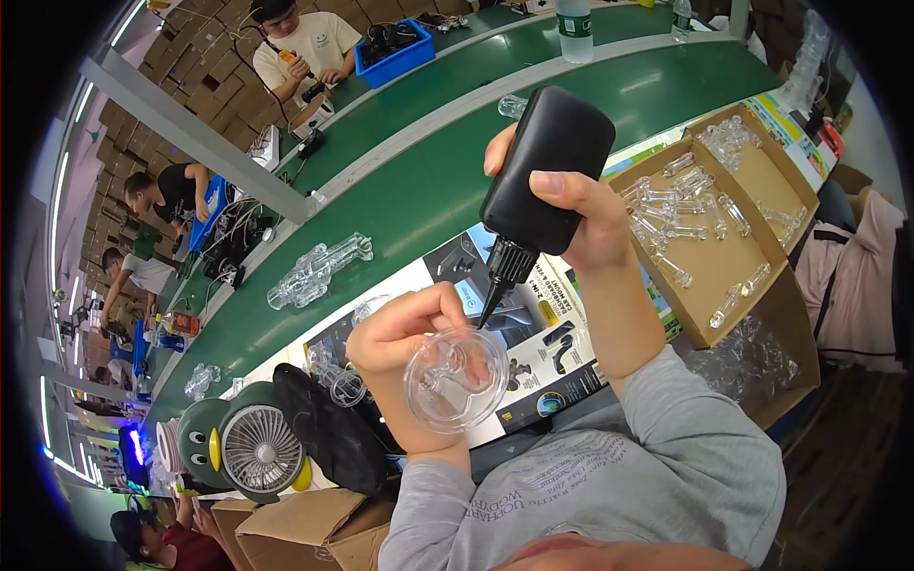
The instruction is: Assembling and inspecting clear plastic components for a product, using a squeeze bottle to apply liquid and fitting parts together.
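In my right hand (602, 217) is a black squeeze bottle (554, 143), tipped with its narrow nozzle down. The nozzle tip reaches the upper edge of a clear round plastic part (455, 383); I cannot tell if they touch. My left hand (392, 335) pinches this disc-like part from behind, with its fingers closed near the nozzle. Beyond that hand, a clear jointed plastic piece (319, 271) lies on the green surface. Printed cardboard (533, 333) is spread under both hands. Other clear parts (341, 376) lie beside my left wrist.
To the right, a divided cardboard box (709, 328) holds several clear tube-shaped pieces. A penguin-shaped fan (259, 447) and a black pouch (328, 428) are at the left. Across the green conveyor (419, 181), a person works beside a blue bin (395, 65). A water bottle (575, 33) stands far off.
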Demonstrator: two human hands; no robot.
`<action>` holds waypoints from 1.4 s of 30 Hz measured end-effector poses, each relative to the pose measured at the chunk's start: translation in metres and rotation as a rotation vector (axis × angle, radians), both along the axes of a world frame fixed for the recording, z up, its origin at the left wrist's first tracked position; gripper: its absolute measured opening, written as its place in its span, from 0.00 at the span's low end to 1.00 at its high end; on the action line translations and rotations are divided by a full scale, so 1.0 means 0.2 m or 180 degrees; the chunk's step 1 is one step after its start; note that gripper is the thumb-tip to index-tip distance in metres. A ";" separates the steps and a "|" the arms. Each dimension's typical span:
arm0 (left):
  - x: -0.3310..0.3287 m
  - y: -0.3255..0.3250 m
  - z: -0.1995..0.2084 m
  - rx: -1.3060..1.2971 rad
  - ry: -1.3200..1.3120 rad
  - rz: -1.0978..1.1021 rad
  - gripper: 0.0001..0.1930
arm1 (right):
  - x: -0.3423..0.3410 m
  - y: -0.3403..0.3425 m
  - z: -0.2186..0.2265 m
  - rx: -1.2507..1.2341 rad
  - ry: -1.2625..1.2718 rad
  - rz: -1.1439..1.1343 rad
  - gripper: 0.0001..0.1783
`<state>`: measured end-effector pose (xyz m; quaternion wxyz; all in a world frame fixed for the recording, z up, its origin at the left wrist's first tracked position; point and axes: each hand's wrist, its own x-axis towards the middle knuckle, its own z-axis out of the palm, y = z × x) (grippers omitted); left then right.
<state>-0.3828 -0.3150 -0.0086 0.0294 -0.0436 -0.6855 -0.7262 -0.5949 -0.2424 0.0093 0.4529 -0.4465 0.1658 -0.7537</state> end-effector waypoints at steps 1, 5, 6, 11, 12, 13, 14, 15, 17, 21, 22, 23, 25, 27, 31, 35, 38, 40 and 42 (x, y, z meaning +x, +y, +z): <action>0.00 -0.01 0.00 0.0000 -0.0003 0.0003 0.25 | 0.00 0.00 0.00 0.0002 0.0015 -0.0008 0.23; -0.02 -0.03 -0.04 -0.0249 0.0005 -0.0267 0.24 | 0.01 0.01 0.00 -0.0006 0.0081 -0.0023 0.22; -0.02 -0.03 -0.05 -0.0291 -0.0022 -0.0302 0.24 | 0.01 0.01 0.01 -0.0007 0.0080 -0.0019 0.22; -0.06 -0.03 -0.07 -0.0319 -0.0004 -0.0381 0.23 | 0.01 0.02 0.01 0.0089 0.0168 -0.0060 0.22; -0.06 -0.02 -0.08 -0.0248 -0.0053 -0.0341 0.23 | 0.01 0.02 0.01 0.0090 0.0168 -0.0066 0.22; -0.04 -0.02 -0.12 -0.0254 -0.0059 -0.0333 0.23 | 0.01 0.03 0.02 0.0115 0.0183 -0.0052 0.22; -0.02 -0.03 -0.20 -0.0488 0.0060 -0.0021 0.23 | 0.02 0.03 0.03 0.0139 0.0196 -0.0038 0.22; -0.03 -0.02 -0.22 -0.0716 0.0181 0.0281 0.23 | 0.01 0.03 0.02 0.0140 0.0192 -0.0042 0.22; -0.02 0.01 -0.23 -0.0627 0.0083 0.0348 0.24 | 0.02 0.02 0.02 0.0116 0.0165 0.0018 0.22; -0.07 -0.01 -0.09 -0.0776 -0.0015 -0.0039 0.23 | 0.01 0.03 0.02 0.0152 0.0172 0.0076 0.22; -0.08 0.02 -0.09 -0.0889 0.0028 0.0162 0.23 | 0.01 0.03 0.01 0.0131 0.0168 0.0092 0.21; -0.08 0.03 -0.06 -0.0786 -0.0056 0.0153 0.23 | 0.00 0.02 0.01 0.0109 0.0165 0.0107 0.21; -0.09 0.04 -0.02 -0.0708 -0.0141 0.0088 0.23 | 0.01 0.02 0.00 0.0090 0.0151 0.0111 0.21; -0.10 0.03 -0.03 -0.0634 -0.0226 0.0028 0.24 | 0.02 0.01 0.00 0.0068 0.0137 0.0119 0.21; -0.04 -0.05 -0.06 -0.0415 -0.0093 -0.0188 0.22 | 0.03 -0.02 -0.02 -0.0006 -0.0222 -0.0003 0.21; 0.08 0.01 -0.10 -0.0152 0.0718 0.1257 0.21 | 0.01 -0.09 -0.06 0.0157 -0.0049 -0.0390 0.18; 0.13 0.00 -0.08 0.0089 0.1135 0.2862 0.24 | 0.01 -0.16 -0.12 0.0342 0.1025 -0.0774 0.18; 0.20 -0.02 -0.06 0.0171 0.1118 0.3518 0.25 | 0.03 -0.28 -0.20 -0.0225 0.2599 -0.1699 0.19; 0.22 -0.05 -0.05 -0.0194 0.1274 0.3444 0.25 | 0.09 -0.36 -0.32 -0.0067 0.3525 -0.1834 0.20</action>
